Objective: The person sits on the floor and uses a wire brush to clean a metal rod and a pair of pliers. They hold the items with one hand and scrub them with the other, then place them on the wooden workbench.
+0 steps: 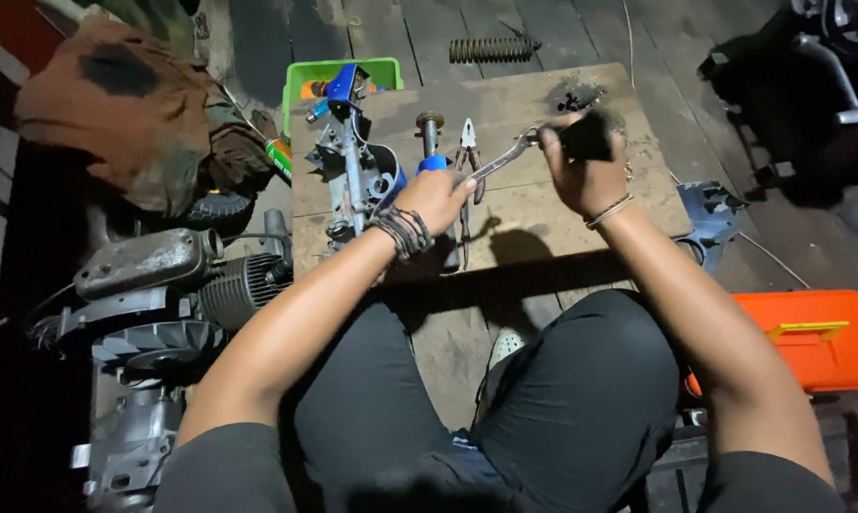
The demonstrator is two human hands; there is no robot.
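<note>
Head camera looks straight down on a person seated at a low wooden board [543, 204], knees spread beneath it, so the work sits right between the arms. Left hand [436, 198] grips the handle end of a spanner [502, 157], fingers curled tight around it, wrist wrapped in dark bands. That grip sets the spanner at a slant, its head up against the black part [586, 136] that the right hand [586, 176] clamps, fingers folded round it, thumb side toward the tool. One hand steadies, the other gets the leverage, and both hover just above the board's middle.

Spanner itself is slim, bright metal, catching the light along its shaft; its jaw end meets the black part, though the exact contact is too dark to tell. Black part is chunky and matt, mostly hidden by the fingers.

Pliers [467, 142] lie on the board just behind the left hand, beside a blue-handled tool [431, 142] and a grey metal assembly with blue bits [353, 161]. Green tray [301, 81] sits beyond; an engine [163, 285] rests at left, an orange case [819, 342] at right.
</note>
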